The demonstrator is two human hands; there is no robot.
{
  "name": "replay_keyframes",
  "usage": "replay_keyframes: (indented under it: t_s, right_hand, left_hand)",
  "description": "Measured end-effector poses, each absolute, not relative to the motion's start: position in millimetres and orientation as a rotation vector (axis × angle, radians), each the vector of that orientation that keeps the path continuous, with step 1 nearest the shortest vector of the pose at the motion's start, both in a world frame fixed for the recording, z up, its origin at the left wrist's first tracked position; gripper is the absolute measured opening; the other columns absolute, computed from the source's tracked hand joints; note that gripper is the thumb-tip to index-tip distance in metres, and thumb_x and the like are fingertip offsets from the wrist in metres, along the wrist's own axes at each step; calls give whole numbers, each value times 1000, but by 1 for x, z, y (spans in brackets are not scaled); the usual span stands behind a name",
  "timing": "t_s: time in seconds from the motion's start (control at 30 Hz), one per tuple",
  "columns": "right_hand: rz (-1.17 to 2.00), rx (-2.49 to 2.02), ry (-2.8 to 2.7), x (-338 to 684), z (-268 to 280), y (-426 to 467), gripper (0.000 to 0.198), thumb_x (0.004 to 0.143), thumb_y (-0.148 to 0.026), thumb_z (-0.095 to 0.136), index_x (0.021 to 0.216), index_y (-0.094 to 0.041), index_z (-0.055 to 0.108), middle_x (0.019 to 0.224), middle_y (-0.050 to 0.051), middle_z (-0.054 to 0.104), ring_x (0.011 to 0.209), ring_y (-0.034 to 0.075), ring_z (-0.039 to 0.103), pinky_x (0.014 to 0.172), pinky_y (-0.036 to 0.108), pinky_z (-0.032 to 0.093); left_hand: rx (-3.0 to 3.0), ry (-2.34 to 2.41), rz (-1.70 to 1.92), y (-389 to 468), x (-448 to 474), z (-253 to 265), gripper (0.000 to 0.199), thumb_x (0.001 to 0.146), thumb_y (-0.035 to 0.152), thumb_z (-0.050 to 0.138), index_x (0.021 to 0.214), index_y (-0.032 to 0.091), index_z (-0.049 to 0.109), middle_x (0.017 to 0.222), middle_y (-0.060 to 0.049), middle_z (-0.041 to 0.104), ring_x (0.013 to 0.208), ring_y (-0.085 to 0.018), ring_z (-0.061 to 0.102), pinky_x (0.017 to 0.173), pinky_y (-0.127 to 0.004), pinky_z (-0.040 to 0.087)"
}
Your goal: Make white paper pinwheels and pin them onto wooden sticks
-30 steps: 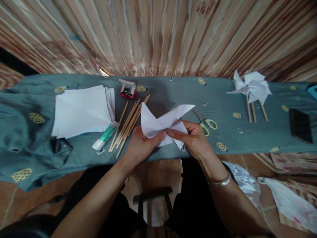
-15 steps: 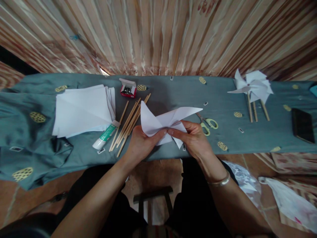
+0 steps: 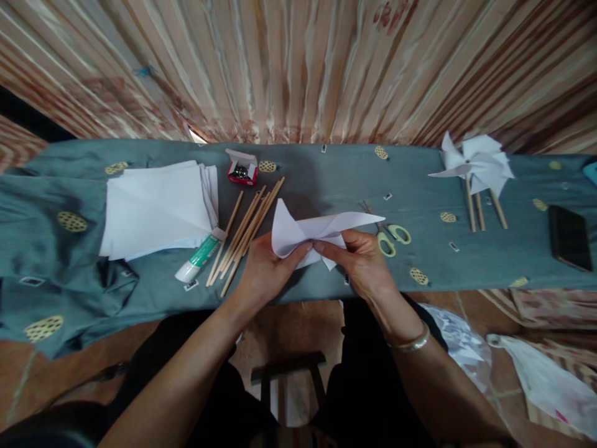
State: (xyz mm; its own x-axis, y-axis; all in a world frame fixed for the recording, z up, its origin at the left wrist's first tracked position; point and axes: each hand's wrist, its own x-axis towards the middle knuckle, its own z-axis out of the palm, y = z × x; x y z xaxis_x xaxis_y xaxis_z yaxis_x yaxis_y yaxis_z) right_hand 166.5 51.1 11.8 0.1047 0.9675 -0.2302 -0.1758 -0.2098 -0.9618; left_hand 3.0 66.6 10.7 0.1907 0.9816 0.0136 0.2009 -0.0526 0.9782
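A white paper pinwheel [image 3: 308, 231] is held between both hands over the front of the table, its blades folded in to the centre. My left hand [image 3: 268, 264] is closed on its left side, the thumb pressing near the middle. From the right, my right hand [image 3: 366, 258] grips it too, with its thumb tip close to the left one. The fingers under the paper are hidden. Wooden sticks [image 3: 245, 236] lie left of the hands, beside a glue stick [image 3: 200, 255]. Scissors with pale green handles [image 3: 386, 242] lie just beyond my right hand.
A stack of white paper [image 3: 156, 208] lies at the left. Behind the sticks stands an open red box of metal pins [image 3: 242, 171]. Finished pinwheels on sticks [image 3: 478, 165] and a dark phone [image 3: 569, 238] are at the right. A curtain [image 3: 280, 68] hangs behind the cloth-covered table [image 3: 336, 177].
The pinwheel has tilted flatter in my hands, and its upper left point sits lower and slightly to the right. Both hands keep their hold near the centre.
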Motion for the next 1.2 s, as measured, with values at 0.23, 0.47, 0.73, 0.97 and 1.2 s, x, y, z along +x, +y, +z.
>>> replay_keyframes:
  t_s: [0.23, 0.47, 0.73, 0.97, 1.2]
  right_hand:
    - [1348, -1297, -831, 163, 11, 51, 15, 55, -31, 87, 62, -26, 76, 67, -5, 73, 57, 12, 59, 62, 29, 51]
    - [1320, -1332, -819, 160, 14, 51, 16, 53, -34, 87, 62, -27, 76, 68, -4, 74, 58, 13, 60, 61, 29, 53]
    - [1311, -1329, -849, 160, 14, 52, 15, 54, -35, 86, 62, -27, 76, 68, -4, 74, 57, 13, 60, 61, 30, 53]
    - [1303, -1328, -898, 160, 13, 51, 13, 59, -33, 85, 64, -27, 76, 69, -3, 74, 60, 14, 61, 63, 31, 53]
    - [1267, -1353, -934, 161, 10, 51, 12, 60, -32, 84, 64, -26, 74, 68, -4, 73, 62, 14, 60, 65, 31, 52]
  left_hand:
    - [1515, 1252, 965, 67, 3, 9, 21, 79, 34, 69, 89, 16, 71, 83, -6, 75, 75, -20, 69, 69, -29, 55]
    - [1503, 1303, 963, 67, 4, 12, 23, 78, 33, 69, 93, 15, 73, 87, -6, 77, 78, -21, 70, 71, -29, 56]
    - [1403, 1338, 1010, 68, 7, 16, 21, 73, 30, 73, 88, 15, 74, 83, -4, 78, 76, -22, 72, 68, -29, 57]
    - [1316, 1328, 1023, 70, 5, 15, 20, 69, 29, 77, 84, 16, 74, 80, -4, 78, 74, -21, 72, 63, -27, 57]
    - [1303, 1295, 1034, 70, 6, 13, 21, 67, 26, 76, 84, 14, 74, 82, -5, 78, 75, -21, 72, 66, -28, 58]
